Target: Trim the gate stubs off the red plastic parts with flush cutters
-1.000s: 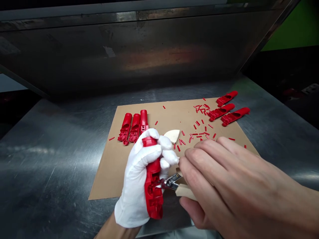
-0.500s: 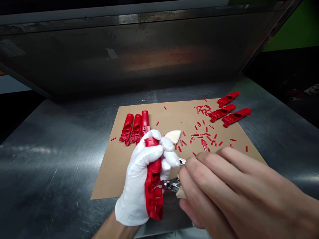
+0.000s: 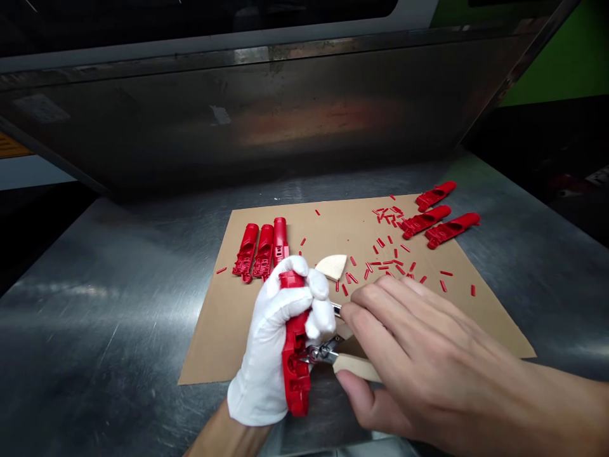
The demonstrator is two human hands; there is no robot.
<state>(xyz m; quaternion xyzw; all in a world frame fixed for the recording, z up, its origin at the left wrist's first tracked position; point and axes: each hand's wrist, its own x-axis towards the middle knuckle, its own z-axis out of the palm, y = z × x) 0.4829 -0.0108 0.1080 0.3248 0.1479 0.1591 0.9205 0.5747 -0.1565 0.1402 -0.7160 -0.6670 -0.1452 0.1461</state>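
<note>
Steel bench bearing cardboard sheet: gloved left hand clenched around red housing; bare right hand squeezing nippers against it.

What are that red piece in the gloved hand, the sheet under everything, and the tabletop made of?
The long red ribbed part looks like moulded plastic: uniform colour, slight gloss, crisp ribs. The flat tan sheet seems to be matt cardboard or fibreboard. The grey tabletop appears to be brushed stainless steel, scratched and reflective.
</note>
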